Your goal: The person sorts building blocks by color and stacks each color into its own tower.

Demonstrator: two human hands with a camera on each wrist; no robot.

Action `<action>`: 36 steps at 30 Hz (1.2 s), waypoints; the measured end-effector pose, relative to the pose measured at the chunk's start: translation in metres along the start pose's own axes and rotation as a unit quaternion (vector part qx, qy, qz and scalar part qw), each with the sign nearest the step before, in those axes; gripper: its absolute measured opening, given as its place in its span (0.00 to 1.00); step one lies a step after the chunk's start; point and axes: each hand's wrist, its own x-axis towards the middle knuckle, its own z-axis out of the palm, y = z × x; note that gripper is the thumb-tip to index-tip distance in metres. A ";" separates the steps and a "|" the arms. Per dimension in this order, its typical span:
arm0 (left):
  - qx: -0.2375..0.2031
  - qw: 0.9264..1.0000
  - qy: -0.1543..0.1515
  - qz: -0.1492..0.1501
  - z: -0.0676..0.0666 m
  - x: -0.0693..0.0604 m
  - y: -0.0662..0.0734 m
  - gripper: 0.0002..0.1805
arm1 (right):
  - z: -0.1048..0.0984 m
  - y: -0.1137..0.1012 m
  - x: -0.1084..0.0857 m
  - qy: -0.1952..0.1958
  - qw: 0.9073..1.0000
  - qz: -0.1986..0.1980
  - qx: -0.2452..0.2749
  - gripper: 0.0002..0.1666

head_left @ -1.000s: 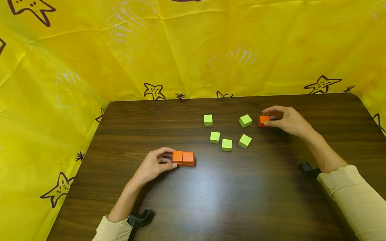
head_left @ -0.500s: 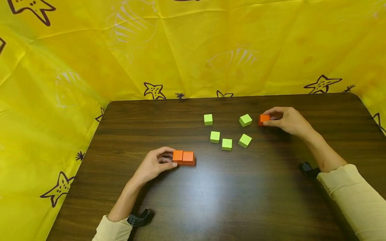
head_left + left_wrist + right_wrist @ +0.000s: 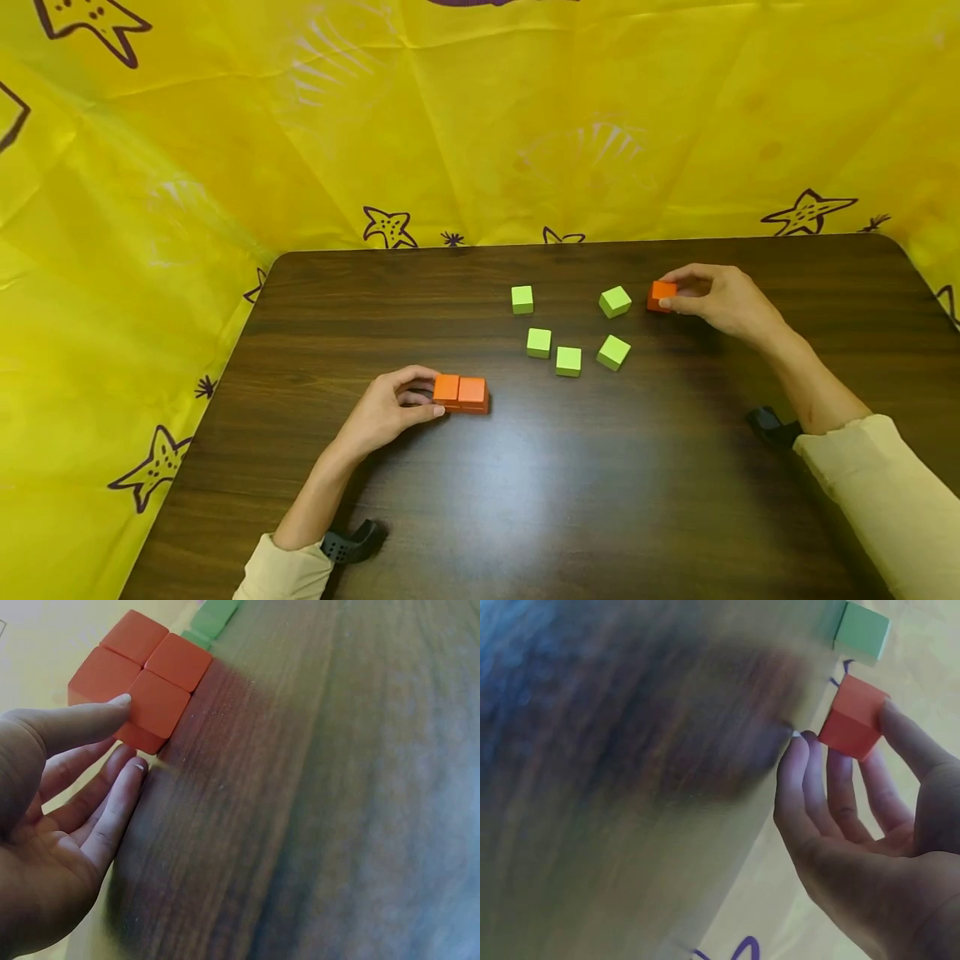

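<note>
My left hand grips the left end of a block of orange cubes, thumb on the front and fingers behind. In the left wrist view the orange cubes stand two wide and two high, pressed together, with the thumb across a front face. At the back right, my right hand pinches a single orange cube between thumb and fingers. The right wrist view has this orange cube seemingly just off the table, a green cube beyond it.
Several loose green cubes lie between the hands, among them a back left one, a front one and one near the right hand. A yellow patterned cloth hangs along the back and left of the dark wooden table.
The right hand's orange cube has risen slightly. My left hand and the orange block hold still, as do the green cubes; the whole head view has shifted a little.
</note>
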 end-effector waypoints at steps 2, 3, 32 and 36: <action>-0.004 1.000 -0.003 -0.001 0.000 0.000 0.000 0.23 | 0.000 0.000 -0.002 0.004 1.000 -0.001 0.002 0.27; -0.005 1.000 -0.003 -0.002 0.001 0.000 0.000 0.23 | 0.000 -0.001 -0.002 0.006 1.000 -0.004 0.003 0.27; 0.004 1.000 0.007 0.012 0.003 0.000 -0.001 0.23 | 0.006 -0.048 -0.018 0.026 0.998 -0.036 0.038 0.24; 0.001 1.000 0.007 0.010 0.002 0.000 0.000 0.23 | 0.009 -0.058 -0.022 0.029 0.997 -0.050 0.042 0.23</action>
